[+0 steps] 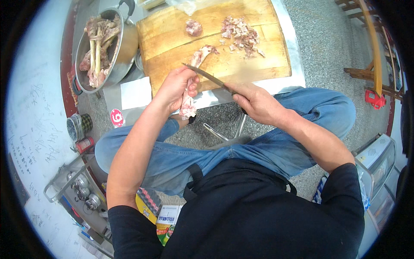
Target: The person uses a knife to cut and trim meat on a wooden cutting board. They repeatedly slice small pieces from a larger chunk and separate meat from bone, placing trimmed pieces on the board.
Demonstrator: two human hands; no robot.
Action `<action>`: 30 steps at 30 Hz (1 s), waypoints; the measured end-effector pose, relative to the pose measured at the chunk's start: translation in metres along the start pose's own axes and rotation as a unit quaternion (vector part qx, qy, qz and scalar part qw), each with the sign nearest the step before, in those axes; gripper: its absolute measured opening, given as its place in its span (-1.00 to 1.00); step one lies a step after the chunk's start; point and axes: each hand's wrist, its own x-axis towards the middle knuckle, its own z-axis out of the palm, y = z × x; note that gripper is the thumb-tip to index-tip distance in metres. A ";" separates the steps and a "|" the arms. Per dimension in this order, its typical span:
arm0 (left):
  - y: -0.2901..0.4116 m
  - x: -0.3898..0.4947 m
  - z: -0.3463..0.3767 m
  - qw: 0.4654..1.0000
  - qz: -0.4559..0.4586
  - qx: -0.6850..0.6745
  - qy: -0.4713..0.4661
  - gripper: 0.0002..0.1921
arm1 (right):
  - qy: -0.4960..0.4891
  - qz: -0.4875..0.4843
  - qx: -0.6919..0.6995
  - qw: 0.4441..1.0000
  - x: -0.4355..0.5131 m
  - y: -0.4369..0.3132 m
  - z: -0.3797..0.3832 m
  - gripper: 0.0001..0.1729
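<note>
My left hand point(181, 84) is closed around the middle of a meaty bone point(200, 57), whose upper end lies over the wooden cutting board point(168, 39) and whose knobby lower end hangs past the board's near edge. In my right hand point(255, 102) is the handle of a knife point(210, 77); its blade points up and left, with the tip just above my left hand. Small cut pieces of meat point(241, 34) lie in a pile at the board's upper right. One round lump of meat point(193, 28) sits near the top middle of the board.
A steel pot point(129, 48) holding several bones point(97, 48) stands left of the board. A white sheet point(136, 93) lies at the table's near left. Clear plastic point(186, 5) touches the board's far edge. Metal stool legs point(237, 126) show below the table, between my knees.
</note>
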 end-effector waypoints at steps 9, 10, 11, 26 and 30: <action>-0.003 -0.003 -0.011 0.995 -0.056 -0.081 0.024 -0.70 | -0.023 0.005 -0.067 0.997 -0.002 -0.001 -0.029 -0.59; -0.003 -0.004 -0.012 0.995 -0.056 -0.074 0.032 -0.67 | -0.029 0.006 -0.081 0.996 -0.002 -0.002 -0.039 -0.60; -0.005 -0.004 -0.014 0.997 -0.050 -0.053 0.027 -0.66 | -0.035 0.006 -0.096 0.995 -0.002 -0.003 -0.046 -0.61; -0.004 -0.010 -0.009 0.983 -0.019 0.175 0.043 -0.70 | -0.062 -0.017 -0.213 0.975 0.014 -0.010 -0.072 -0.66; -0.001 -0.013 -0.010 0.960 -0.003 0.280 0.027 -0.64 | -0.045 -0.045 -0.271 0.961 0.019 0.000 -0.081 -0.65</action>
